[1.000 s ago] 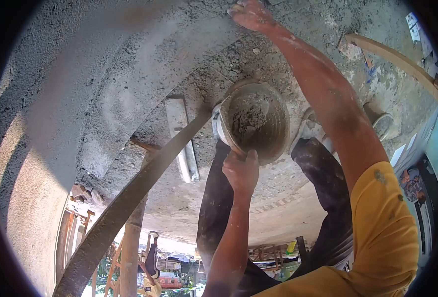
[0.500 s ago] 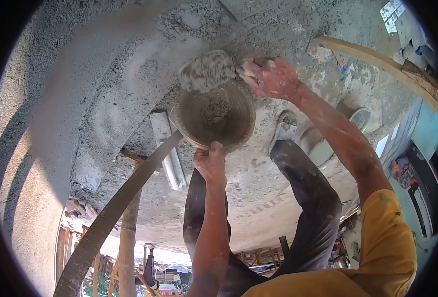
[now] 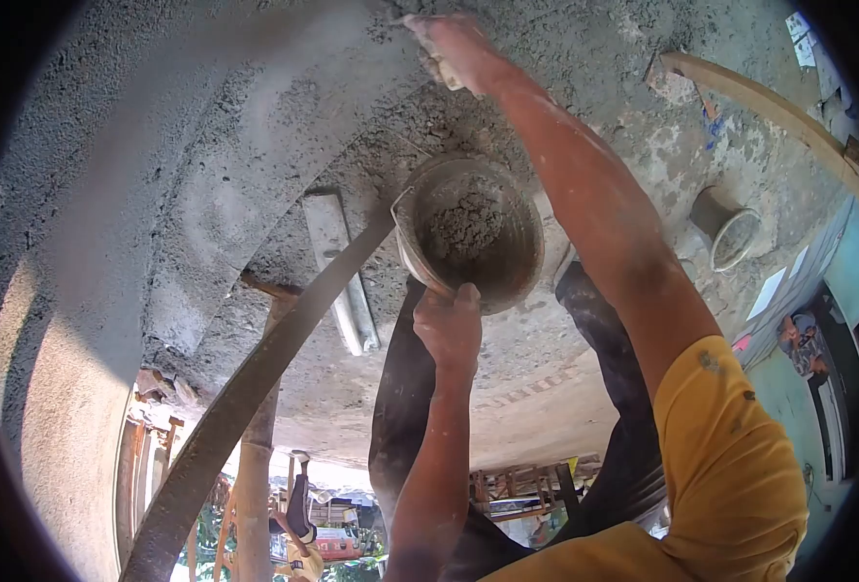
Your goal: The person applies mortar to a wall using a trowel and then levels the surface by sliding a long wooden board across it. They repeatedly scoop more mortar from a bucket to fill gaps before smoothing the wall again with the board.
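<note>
A round bucket with wet grey mortar in it is tilted so that its mouth faces the camera. My left hand is closed on the lower rim of this bucket. Up by the mortar-covered surface, my right hand has its fingers wrapped round a pale handle. Whatever blade or tool lies beyond the handle is hard to make out. A grey-smeared float with a long bar lies to the left of the bucket.
A long flat board runs from the lower left to the bucket. Beside it stands a wooden pole. A curved-looking plank is at the upper right, above a small bucket. Another person shows at the bottom.
My right hand has moved up and left, away from the bucket to the rough surface. The mortar lump near it is no longer seen. Bucket and left hand appear further right.
</note>
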Tool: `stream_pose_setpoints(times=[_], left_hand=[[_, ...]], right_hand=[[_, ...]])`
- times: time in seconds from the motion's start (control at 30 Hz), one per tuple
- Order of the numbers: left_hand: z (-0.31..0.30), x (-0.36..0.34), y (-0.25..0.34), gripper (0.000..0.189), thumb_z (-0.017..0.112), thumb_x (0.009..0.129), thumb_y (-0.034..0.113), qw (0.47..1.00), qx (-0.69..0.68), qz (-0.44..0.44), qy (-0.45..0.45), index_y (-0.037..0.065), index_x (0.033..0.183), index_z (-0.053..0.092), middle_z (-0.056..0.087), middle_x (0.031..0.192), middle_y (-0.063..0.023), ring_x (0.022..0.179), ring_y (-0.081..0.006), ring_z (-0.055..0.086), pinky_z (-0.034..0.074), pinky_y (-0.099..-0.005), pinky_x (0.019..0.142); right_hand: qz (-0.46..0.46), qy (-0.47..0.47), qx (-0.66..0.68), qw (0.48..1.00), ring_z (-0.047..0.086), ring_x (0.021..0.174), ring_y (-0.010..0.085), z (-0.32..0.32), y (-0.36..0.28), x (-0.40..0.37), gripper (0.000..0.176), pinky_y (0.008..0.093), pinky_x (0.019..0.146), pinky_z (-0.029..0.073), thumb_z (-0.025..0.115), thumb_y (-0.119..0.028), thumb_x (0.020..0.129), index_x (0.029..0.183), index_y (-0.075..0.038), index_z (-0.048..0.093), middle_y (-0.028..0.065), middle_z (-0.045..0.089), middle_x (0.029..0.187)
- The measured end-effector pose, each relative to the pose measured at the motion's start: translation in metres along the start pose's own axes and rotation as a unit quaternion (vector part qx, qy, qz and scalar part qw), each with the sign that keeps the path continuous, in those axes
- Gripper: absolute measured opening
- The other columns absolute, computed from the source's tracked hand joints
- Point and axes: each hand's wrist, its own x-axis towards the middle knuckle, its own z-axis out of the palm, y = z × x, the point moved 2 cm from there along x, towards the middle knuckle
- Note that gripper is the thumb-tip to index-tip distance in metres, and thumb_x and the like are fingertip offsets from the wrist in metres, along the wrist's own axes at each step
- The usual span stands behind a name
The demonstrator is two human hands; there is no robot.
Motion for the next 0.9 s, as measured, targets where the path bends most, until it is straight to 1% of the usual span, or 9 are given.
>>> stream_pose_setpoints(times=[0.03, 0.13, 0.2, 0.3, 0.4, 0.53, 0.63, 0.7, 0.9], left_hand=[[0.004, -0.001, 0.007, 0.016, 0.075, 0.083, 0.009, 1.000, 0.005, 0.016, -0.004, -0.005, 0.086, 0.069, 0.071, 0.075, -0.0069, 0.067, -0.0141, 0.064, 0.052, -0.0350, 0.066], [0.007, 0.009, -0.016, 0.016, 0.076, 0.083, 0.009, 1.000, -0.012, 0.001, -0.012, -0.006, 0.088, 0.070, 0.073, 0.077, -0.0091, 0.069, -0.0148, 0.065, 0.053, -0.0356, 0.067], [0.005, 0.005, -0.001, 0.017, 0.076, 0.084, 0.009, 1.000, -0.009, 0.002, -0.012, -0.007, 0.088, 0.070, 0.073, 0.076, -0.0097, 0.068, -0.0148, 0.065, 0.053, -0.0359, 0.068], [0.006, 0.008, 0.004, 0.018, 0.076, 0.084, 0.009, 0.999, -0.048, 0.008, -0.020, -0.008, 0.088, 0.069, 0.073, 0.075, -0.0097, 0.067, -0.0147, 0.065, 0.053, -0.0362, 0.068], [0.005, 0.011, 0.008, 0.017, 0.076, 0.085, 0.009, 0.998, -0.054, 0.036, -0.015, -0.007, 0.087, 0.069, 0.072, 0.075, -0.0074, 0.067, -0.0147, 0.064, 0.053, -0.0356, 0.067], [0.007, 0.007, 0.012, 0.014, 0.076, 0.088, 0.008, 0.993, -0.102, 0.045, -0.034, -0.004, 0.087, 0.068, 0.071, 0.076, -0.0040, 0.067, -0.0137, 0.062, 0.053, -0.0344, 0.065], [0.013, 0.008, 0.012, 0.012, 0.075, 0.088, 0.007, 0.993, -0.102, 0.065, 0.008, -0.001, 0.085, 0.067, 0.068, 0.073, -0.0022, 0.065, -0.0108, 0.060, 0.050, -0.0312, 0.060], [0.014, -0.002, 0.023, 0.012, 0.075, 0.088, 0.007, 0.989, -0.143, 0.027, -0.003, 0.000, 0.084, 0.067, 0.067, 0.074, -0.0022, 0.064, -0.0091, 0.059, 0.048, -0.0289, 0.058], [0.018, -0.006, 0.042, 0.007, 0.073, 0.089, 0.007, 0.991, -0.132, -0.028, -0.023, 0.003, 0.085, 0.068, 0.068, 0.077, -0.0019, 0.062, -0.0083, 0.059, 0.046, -0.0254, 0.054]], right_hand=[[-0.021, 0.026, 0.020, 0.999, 0.062, 0.063, 0.0144, -0.021, 0.004, 0.000, 0.049, 0.0317, 0.054, 0.053, 0.059, -0.045, 0.111, 0.135, -0.003, 0.070, 0.0080, 0.071, 0.086], [-0.005, 0.040, -0.288, 0.957, 0.074, 0.104, 0.0306, -0.036, 0.008, -0.050, 0.051, 0.0498, 0.095, 0.059, 0.067, -0.050, 0.105, 0.129, -0.005, 0.075, 0.0211, 0.075, 0.117], [0.005, 0.008, -0.386, 0.922, 0.069, 0.118, 0.0346, -0.062, 0.025, -0.045, 0.053, 0.0491, 0.105, 0.054, 0.067, -0.051, 0.104, 0.137, -0.010, 0.073, 0.0211, 0.073, 0.127], [-0.211, 0.155, -0.441, 0.858, 0.070, 0.114, 0.0395, -0.113, 0.047, 0.023, 0.045, 0.0499, 0.102, 0.055, 0.067, -0.051, 0.102, 0.128, -0.016, 0.078, 0.0195, 0.075, 0.119], [-0.431, 0.087, -0.568, 0.696, 0.068, 0.107, 0.0388, -0.153, 0.054, 0.104, 0.034, 0.0534, 0.094, 0.055, 0.066, -0.049, 0.102, 0.113, -0.019, 0.080, 0.0120, 0.076, 0.106], [-0.362, 0.217, -0.555, 0.716, 0.070, 0.098, 0.0294, -0.103, 0.055, 0.097, 0.028, 0.0442, 0.082, 0.053, 0.067, -0.044, 0.104, 0.117, -0.021, 0.078, 0.0035, 0.077, 0.106], [-0.476, 0.255, -0.570, 0.619, 0.071, 0.098, 0.0296, -0.107, 0.041, 0.068, 0.033, 0.0445, 0.084, 0.054, 0.066, -0.046, 0.104, 0.118, -0.019, 0.078, 0.0034, 0.078, 0.103], [-0.509, 0.275, -0.532, 0.618, 0.071, 0.095, 0.0352, -0.107, 0.043, 0.028, 0.036, 0.0480, 0.085, 0.056, 0.065, -0.048, 0.103, 0.114, -0.017, 0.079, 0.0077, 0.077, 0.097], [-0.298, 0.283, -0.410, 0.814, 0.074, 0.087, 0.0434, -0.095, -0.019, -0.109, 0.037, 0.0534, 0.079, 0.060, 0.069, -0.044, 0.099, 0.117, -0.012, 0.076, 0.0167, 0.075, 0.097]])
